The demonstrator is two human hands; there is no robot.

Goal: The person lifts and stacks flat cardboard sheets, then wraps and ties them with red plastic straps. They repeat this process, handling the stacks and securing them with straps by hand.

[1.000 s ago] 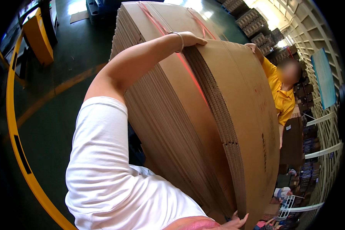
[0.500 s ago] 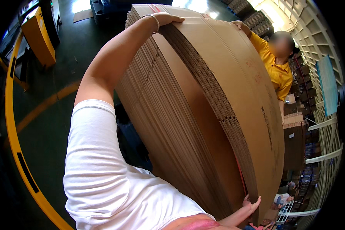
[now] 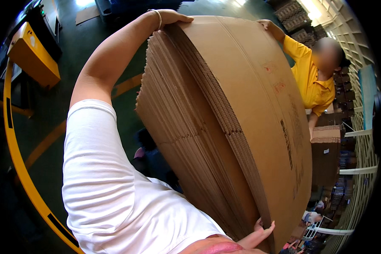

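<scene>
A thick bundle of flat brown cardboard sheets (image 3: 258, 106) stands tilted, its layered edge facing me and its printed broad face to the right. My left hand (image 3: 173, 17) is closed over its far upper corner, the thumb lying on the broad face. At the near end my right hand (image 3: 260, 230) grips the layered edge, fingers partly hidden behind it. Directly left of the bundle is a taller stack of cardboard sheets (image 3: 173, 97), with a narrow dark gap between them. A co-worker in a yellow shirt (image 3: 313, 80) holds the bundle's far right side with both hands.
A yellow rail (image 3: 12, 139) curves along the left, by a yellow machine post (image 3: 38, 57). Dark blue equipment (image 3: 131, 12) stands at the far end. More stacked cardboard (image 3: 326, 152) is at right, with people and a white trolley (image 3: 313, 230) below it.
The bundle has shifted left in the view with both my hands still on it, and the gap to the stack has narrowed. The co-worker moves along with it.
</scene>
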